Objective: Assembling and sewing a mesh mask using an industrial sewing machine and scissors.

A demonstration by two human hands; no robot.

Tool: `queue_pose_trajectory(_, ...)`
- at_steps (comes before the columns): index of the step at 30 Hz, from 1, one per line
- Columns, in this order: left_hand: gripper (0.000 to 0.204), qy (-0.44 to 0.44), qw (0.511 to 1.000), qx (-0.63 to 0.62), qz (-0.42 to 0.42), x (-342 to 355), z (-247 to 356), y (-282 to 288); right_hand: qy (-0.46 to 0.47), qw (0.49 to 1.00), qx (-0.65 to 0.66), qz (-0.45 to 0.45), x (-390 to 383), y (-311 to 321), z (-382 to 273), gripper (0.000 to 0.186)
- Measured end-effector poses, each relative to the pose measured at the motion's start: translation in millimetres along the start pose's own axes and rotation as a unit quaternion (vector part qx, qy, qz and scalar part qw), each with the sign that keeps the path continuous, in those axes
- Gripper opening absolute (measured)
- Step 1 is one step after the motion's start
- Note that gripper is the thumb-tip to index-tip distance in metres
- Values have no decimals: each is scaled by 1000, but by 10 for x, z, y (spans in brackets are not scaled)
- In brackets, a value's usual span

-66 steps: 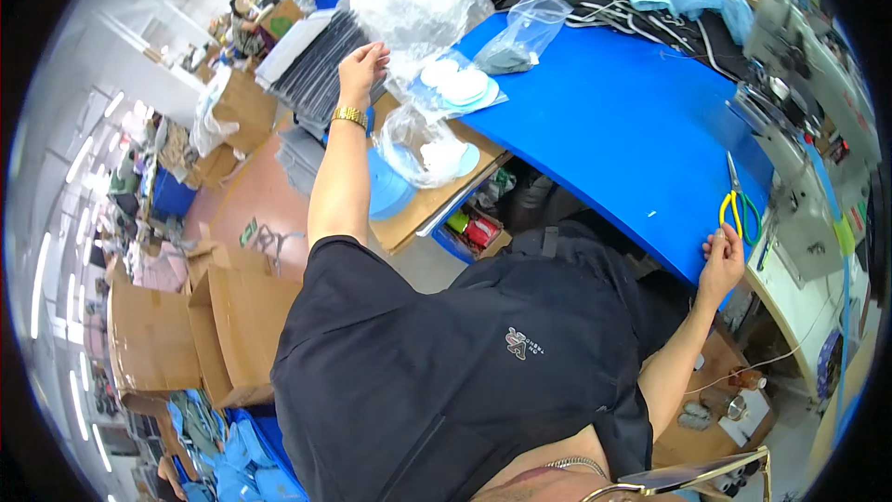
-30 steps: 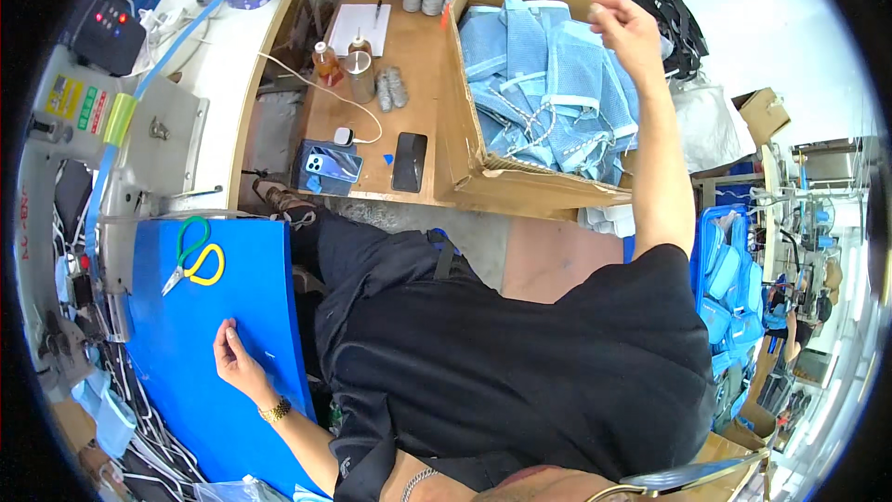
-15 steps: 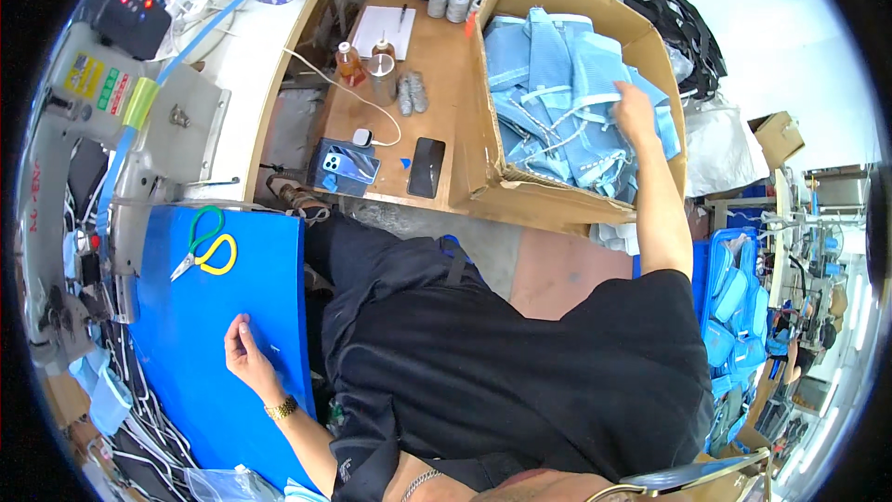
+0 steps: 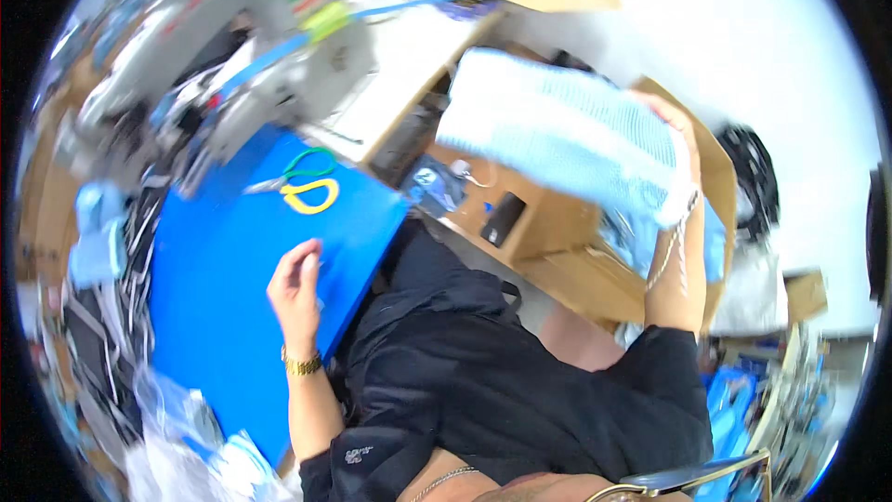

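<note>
My right hand (image 4: 671, 123) grips a stack of light blue fabric pieces (image 4: 562, 135) and holds it up in the air above the open cardboard box (image 4: 715, 177) on my right. White cords dangle from the stack beside my forearm. My left hand (image 4: 295, 286), with a gold bracelet at the wrist, rests with curled fingers on the blue table surface (image 4: 223, 297) and holds nothing I can see. Scissors with green and yellow handles (image 4: 302, 184) lie on the blue surface just beyond that hand.
A sewing machine (image 4: 223, 46) stands at the far end of the blue surface. A wooden shelf (image 4: 544, 223) carries a dark phone (image 4: 503, 218) and a small blue package (image 4: 429, 181). Clear bags with pale blue pieces (image 4: 200, 451) pile up at the lower left.
My right hand has lifted a stack of blue fabric out of the cardboard box and swung it leftwards. The view has turned toward the blue table. The left hand stays on the blue surface.
</note>
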State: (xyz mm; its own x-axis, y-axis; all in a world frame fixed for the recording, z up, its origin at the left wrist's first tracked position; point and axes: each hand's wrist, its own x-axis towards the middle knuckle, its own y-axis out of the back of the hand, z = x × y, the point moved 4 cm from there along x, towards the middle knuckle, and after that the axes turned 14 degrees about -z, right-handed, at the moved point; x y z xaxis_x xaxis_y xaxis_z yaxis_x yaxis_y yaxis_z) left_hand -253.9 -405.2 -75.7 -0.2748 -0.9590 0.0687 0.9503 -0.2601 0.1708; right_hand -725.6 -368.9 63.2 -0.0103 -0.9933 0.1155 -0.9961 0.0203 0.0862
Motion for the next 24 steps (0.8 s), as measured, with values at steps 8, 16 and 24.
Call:
queue_pose_trajectory(8,50,-89,987,-133,-2,-355,788,400,-34,891,110,-439,894,-2405,553,27)
queue_pose_trajectory(16,17,24,926,-45,374,-1329,33,915,3,941,-6,-340,1298,-3183,994,40)
queue_pose_trajectory(24,29,0,919,-51,392,-1266,79,519,197,860,-163,-442,246,-3748,435,54)
